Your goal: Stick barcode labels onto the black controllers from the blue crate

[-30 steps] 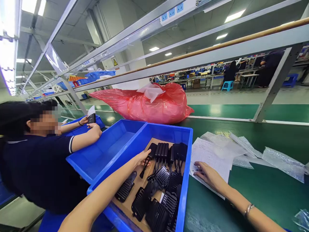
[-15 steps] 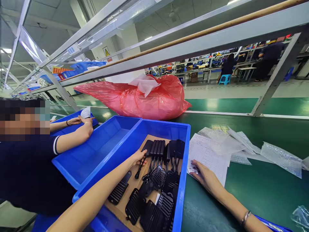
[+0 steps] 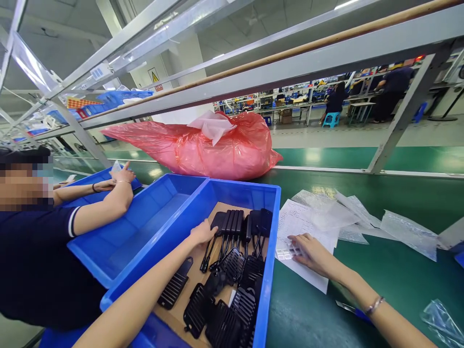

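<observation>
Inside the cardboard-lined blue bin [image 3: 276, 212], my left hand [image 3: 203, 233] is closed against the leftmost of several black boxes with cables [image 3: 219, 221], its fingertips partly hidden. The boxes stand in a row at the bin's far end. Nearer to me lie several black slotted plates [image 3: 232, 265], with one plate [image 3: 176, 285] apart on the left. To the right of the bin, my right hand [image 3: 310, 249] rests on a white paper [image 3: 319, 280], thumb and forefinger apart. Under its fingertips is a small sheet of silvery square labels [image 3: 284, 254].
Another blue bin [image 3: 145, 227] adjoins on the left, beside a co-worker [image 3: 39, 261]. Behind stands a red plastic bag [image 3: 217, 154]. Clear bubble bags [image 3: 409, 234] lie at right on the green table [image 3: 300, 314]; a utility knife [image 3: 350, 309] lies by my right forearm.
The leftmost black box, tilted earlier, now stands in line with the row, my left hand beside it. My right hand has shifted over the labels, showing more of them. The view has turned slightly right.
</observation>
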A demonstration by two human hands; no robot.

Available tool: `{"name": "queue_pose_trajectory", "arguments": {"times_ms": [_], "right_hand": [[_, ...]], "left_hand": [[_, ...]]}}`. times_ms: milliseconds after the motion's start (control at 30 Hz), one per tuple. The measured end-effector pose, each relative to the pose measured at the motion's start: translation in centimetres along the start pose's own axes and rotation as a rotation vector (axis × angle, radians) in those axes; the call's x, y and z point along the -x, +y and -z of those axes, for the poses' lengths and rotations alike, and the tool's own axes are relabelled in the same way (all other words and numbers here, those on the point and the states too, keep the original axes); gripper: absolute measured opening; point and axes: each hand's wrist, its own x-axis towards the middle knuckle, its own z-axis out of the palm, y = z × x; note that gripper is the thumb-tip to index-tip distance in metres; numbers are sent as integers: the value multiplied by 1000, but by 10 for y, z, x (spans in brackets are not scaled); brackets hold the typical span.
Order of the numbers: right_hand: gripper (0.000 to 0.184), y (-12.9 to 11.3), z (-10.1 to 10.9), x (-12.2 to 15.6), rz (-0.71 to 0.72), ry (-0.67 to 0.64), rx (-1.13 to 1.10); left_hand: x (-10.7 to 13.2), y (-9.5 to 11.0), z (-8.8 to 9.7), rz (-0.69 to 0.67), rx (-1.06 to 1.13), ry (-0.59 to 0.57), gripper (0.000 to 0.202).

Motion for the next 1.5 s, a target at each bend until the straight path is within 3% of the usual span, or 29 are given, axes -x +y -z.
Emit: {"name": "queue_pose_trajectory", "arguments": {"times_ms": [133,267,400,533,633,733,900,1100,1500], "right_hand": [[12,-17,13,-8,-41,-60,64],[8,-37,41,2,-91,8,108],[6,-79,83,23,-96,105,119],[4,-140,114,41,41,128,55],[8,-175,125,52,138,100,-89],[13,-189,132,60,119,107,-311],[33,-190,138,71,113,366,-597],[37,-200,135,81,146,560,-466],[33,-215,129,75,254,583,-337]], "left_hand": [[22,21,29,-180,-60,137,34],[64,47,45,-437,59,121,32],[128,74,31,-695,308,-70,38],[183,96,5,-660,592,-298,58],[207,101,-1,-722,747,-392,46],[218,96,3,-771,944,-433,44],[224,85,5,-698,1120,-401,45],[229,83,-2,-697,1141,-418,41],[228,77,-5,-702,1149,-474,34]]}}
